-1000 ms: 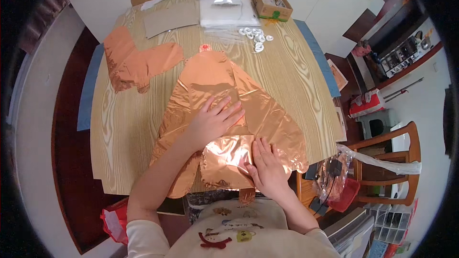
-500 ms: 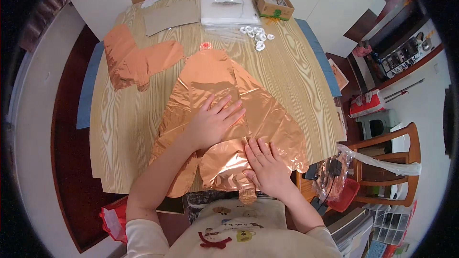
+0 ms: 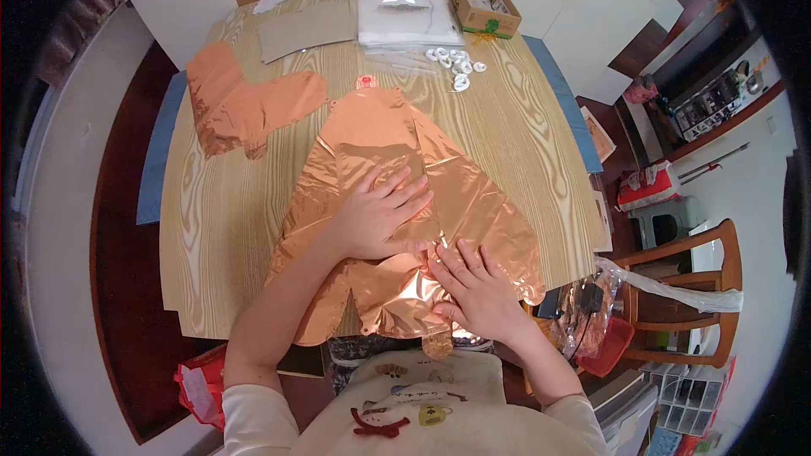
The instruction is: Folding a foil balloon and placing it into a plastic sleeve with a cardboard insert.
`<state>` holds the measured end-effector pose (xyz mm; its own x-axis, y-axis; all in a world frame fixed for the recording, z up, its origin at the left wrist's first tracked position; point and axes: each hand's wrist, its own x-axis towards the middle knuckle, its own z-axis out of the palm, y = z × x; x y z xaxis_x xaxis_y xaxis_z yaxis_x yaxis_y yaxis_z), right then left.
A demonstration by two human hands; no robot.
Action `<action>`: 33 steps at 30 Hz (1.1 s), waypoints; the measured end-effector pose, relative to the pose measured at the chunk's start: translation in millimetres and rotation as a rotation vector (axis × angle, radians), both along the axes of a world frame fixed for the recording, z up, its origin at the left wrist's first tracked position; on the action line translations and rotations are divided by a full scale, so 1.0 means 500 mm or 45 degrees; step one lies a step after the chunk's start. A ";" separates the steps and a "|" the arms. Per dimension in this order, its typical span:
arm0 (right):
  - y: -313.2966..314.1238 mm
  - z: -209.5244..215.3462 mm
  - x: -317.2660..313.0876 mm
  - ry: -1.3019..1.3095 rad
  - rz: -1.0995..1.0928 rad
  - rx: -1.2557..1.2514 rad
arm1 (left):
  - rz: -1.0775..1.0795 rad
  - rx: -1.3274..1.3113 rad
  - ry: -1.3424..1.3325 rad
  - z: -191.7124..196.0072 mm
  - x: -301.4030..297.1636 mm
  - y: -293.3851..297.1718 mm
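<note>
A large, flat rose-gold foil balloon (image 3: pixel 372 122) lies partly folded on the wooden table in front of me, its near end reaching past the table's edge. My left hand (image 3: pixel 384 211) rests flat on the middle of the foil with its fingers spread. Lower and to the right, my right hand (image 3: pixel 473 291) presses on the crumpled near part, its fingers stretched out too. A small tab (image 3: pixel 437 344) of foil hangs over the edge below it. To the far left lies a second flat foil balloon (image 3: pixel 245 105) of the same colour.
Toward the back of the wood-grain table (image 3: pixel 224 241) lie clear plastic bags (image 3: pixel 410 25), a grey card sheet (image 3: pixel 308 29), several white rings (image 3: pixel 456 63) and a small cardboard box (image 3: pixel 486 8). A wooden chair (image 3: pixel 676 291) stands at right.
My right hand has shifted slightly, and the foil under it has creased differently. My left hand stays in nearly the same place.
</note>
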<state>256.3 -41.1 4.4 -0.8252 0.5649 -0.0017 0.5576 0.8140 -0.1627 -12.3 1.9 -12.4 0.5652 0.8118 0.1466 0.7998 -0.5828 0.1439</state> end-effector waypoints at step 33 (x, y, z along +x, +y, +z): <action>0.048 -0.001 0.002 0.071 0.077 -0.042 | -0.068 -0.113 -0.025 0.013 -0.005 0.000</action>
<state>257.3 -17.3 3.7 -0.8570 0.5146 0.0278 0.4970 0.8395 -0.2195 -14.9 1.8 -6.0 0.6057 0.7910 0.0866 0.7645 -0.6086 0.2122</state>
